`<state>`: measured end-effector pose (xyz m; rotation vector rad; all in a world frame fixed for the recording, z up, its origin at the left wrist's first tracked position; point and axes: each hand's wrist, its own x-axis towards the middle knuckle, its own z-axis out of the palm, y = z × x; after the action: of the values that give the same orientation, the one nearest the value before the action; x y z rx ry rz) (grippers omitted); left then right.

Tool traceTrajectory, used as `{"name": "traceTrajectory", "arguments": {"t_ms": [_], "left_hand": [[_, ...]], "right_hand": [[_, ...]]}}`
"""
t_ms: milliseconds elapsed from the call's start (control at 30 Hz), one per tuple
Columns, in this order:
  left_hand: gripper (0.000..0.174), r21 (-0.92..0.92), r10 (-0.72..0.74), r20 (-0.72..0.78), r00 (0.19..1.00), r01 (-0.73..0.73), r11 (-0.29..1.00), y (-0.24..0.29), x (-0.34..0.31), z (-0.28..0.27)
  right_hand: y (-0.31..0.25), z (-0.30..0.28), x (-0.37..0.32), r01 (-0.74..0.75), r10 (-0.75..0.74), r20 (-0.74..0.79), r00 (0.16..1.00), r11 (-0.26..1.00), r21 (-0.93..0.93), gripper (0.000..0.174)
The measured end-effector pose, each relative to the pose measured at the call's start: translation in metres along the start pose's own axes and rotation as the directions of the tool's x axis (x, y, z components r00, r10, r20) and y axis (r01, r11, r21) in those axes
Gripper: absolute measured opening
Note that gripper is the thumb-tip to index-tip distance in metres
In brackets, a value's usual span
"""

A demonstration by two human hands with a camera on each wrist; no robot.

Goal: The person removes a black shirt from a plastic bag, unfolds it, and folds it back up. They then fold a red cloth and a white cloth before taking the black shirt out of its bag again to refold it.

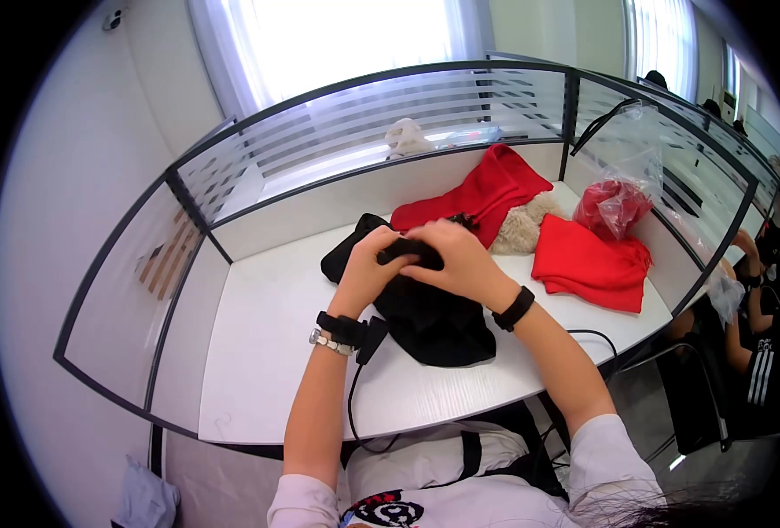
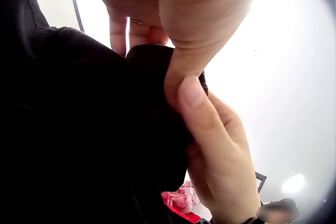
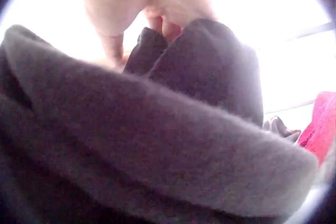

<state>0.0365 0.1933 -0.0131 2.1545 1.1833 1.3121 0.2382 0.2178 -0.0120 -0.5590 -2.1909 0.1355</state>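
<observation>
A black cloth garment (image 1: 434, 326) lies bunched on the white desk, its upper part lifted between both hands. My left hand (image 1: 368, 268) holds the gathered cloth from the left, thumb pointing inward. From the other side my right hand (image 1: 467, 264) grips the same bunch, its thumb close to the left one. In the left wrist view the right thumb (image 2: 193, 95) presses against the dark fabric (image 2: 79, 124). Thick soft folds (image 3: 157, 140) fill most of the right wrist view, with the right hand (image 3: 136, 3) above them.
Behind the hands lies a red cloth (image 1: 513, 180) beside a beige fluffy item (image 1: 522, 224). A folded red fringed cloth (image 1: 588, 264) and a clear plastic bag (image 1: 619, 198) sit at the right. A framed partition (image 1: 390, 84) encloses the desk. A black cable (image 1: 352, 396) trails from the left wrist.
</observation>
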Motion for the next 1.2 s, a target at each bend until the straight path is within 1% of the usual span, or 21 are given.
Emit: {"name": "traceTrajectory", "arguments": {"t_ms": [33, 67, 133, 167, 233, 400, 467, 500, 600, 633, 667, 733, 800, 833, 867, 933, 967, 1000, 1067, 1167, 1200], "left_hand": [[0.021, 0.044, 0.025, 0.012, 1.000, -0.026, 0.999, -0.001, 0.001, 0.000], [0.023, 0.088, 0.050, 0.026, 0.998, -0.052, 0.995, -0.002, 0.002, 0.001], [0.030, 0.060, 0.027, -0.042, 0.999, -0.025, 0.998, -0.007, 0.000, 0.004], [0.036, -0.046, 0.003, -0.025, 1.000, -0.004, 0.999, -0.016, 0.001, 0.003], [0.035, -0.052, -0.040, -0.032, 0.999, 0.038, 0.998, -0.032, 0.001, -0.002], [0.033, -0.049, -0.138, -0.118, 0.983, 0.133, 0.990, -0.072, -0.005, -0.005], [0.034, 0.019, -0.161, -0.164, 0.973, 0.166, 0.986, -0.084, -0.008, -0.005], [0.034, 0.012, -0.158, -0.173, 0.972, 0.163, 0.987, -0.090, -0.009, -0.005], [0.034, -0.019, -0.194, -0.174, 0.965, 0.194, 0.981, -0.100, -0.011, -0.005], [0.034, -0.019, -0.194, -0.174, 0.965, 0.194, 0.981, -0.095, -0.011, -0.005], [0.036, -0.016, -0.226, -0.177, 0.958, 0.226, 0.974, -0.091, -0.011, -0.005], [0.038, -0.014, -0.256, -0.180, 0.950, 0.258, 0.966, -0.089, -0.011, -0.004], [0.047, 0.289, 0.023, -0.205, 0.979, 0.038, 0.957, -0.093, -0.011, -0.004], [0.060, 0.358, 0.029, -0.167, 0.986, 0.033, 0.933, -0.081, -0.011, -0.004], [0.060, 0.359, 0.028, -0.166, 0.986, 0.034, 0.933, -0.078, -0.011, -0.003], [0.068, 0.586, 0.095, 0.018, 0.995, -0.088, 0.805, -0.067, -0.009, -0.001], [0.071, 0.589, 0.038, 0.071, 0.997, -0.073, 0.805, -0.062, -0.011, 0.003], [0.069, 0.619, 0.007, 0.146, 0.989, -0.097, 0.779, -0.056, -0.013, 0.004], [0.070, 0.731, -0.043, 0.184, 0.982, -0.107, 0.674, -0.047, -0.016, 0.009], [0.064, 0.814, -0.048, 0.098, 0.994, -0.052, 0.578, -0.061, -0.018, 0.010], [0.055, 0.818, 0.046, 0.057, 0.997, -0.073, 0.570, -0.070, -0.020, 0.010]], "right_hand": [[-0.007, 0.001, -0.001, -0.069, 0.068, 0.019, 0.998, 0.997, 0.046, 0.046], [-0.005, 0.005, -0.003, -0.112, 0.111, 0.037, 0.993, 0.993, 0.022, 0.040], [0.002, 0.004, -0.005, -0.165, 0.175, 0.107, 0.979, 0.982, -0.090, 0.032], [0.008, 0.008, -0.007, -0.160, 0.166, 0.058, 0.984, 0.983, -0.085, 0.030], [0.014, 0.010, -0.007, -0.132, 0.128, -0.038, 0.991, 0.987, -0.096, 0.026], [0.014, 0.005, -0.004, -0.090, 0.092, -0.051, 0.994, 0.995, 0.035, 0.026], [0.007, 0.007, -0.006, -0.077, 0.072, 0.069, 0.995, 0.995, 0.067, 0.025], [0.004, 0.007, -0.007, -0.071, 0.058, 0.181, 0.982, 0.995, 0.066, 0.023], [-0.008, 0.018, -0.017, -0.029, 0.063, 0.392, 0.918, 0.995, -0.091, 0.028], [-0.011, 0.022, -0.019, -0.012, 0.050, 0.452, 0.890, 0.996, -0.085, 0.029], [-0.015, 0.027, -0.023, 0.063, -0.010, 0.443, 0.896, 0.992, -0.106, 0.030], [-0.025, 0.031, -0.027, 0.099, -0.019, 0.472, 0.882, 0.985, -0.145, 0.032], [-0.029, 0.037, -0.031, 0.165, -0.052, 0.496, 0.867, 0.969, -0.185, 0.035], [-0.036, 0.036, -0.031, 0.162, -0.029, 0.531, 0.847, 0.965, -0.206, 0.036], [-0.044, 0.034, -0.031, 0.159, -0.004, 0.565, 0.825, 0.961, -0.225, 0.038], [-0.047, 0.038, -0.035, 0.168, -0.012, 0.581, 0.814, 0.962, -0.215, 0.038], [-0.046, 0.039, -0.036, 0.179, -0.021, 0.595, 0.804, 0.961, -0.208, 0.039], [-0.044, 0.040, -0.036, 0.180, -0.021, 0.596, 0.803, 0.962, -0.208, 0.039], [-0.043, 0.041, -0.037, 0.192, -0.041, 0.592, 0.805, 0.962, -0.194, 0.038], [-0.041, 0.043, -0.039, 0.193, -0.045, 0.591, 0.806, 0.963, -0.190, 0.036], [-0.039, 0.044, -0.040, 0.210, -0.069, 0.574, 0.816, 0.960, -0.183, 0.035]]}}
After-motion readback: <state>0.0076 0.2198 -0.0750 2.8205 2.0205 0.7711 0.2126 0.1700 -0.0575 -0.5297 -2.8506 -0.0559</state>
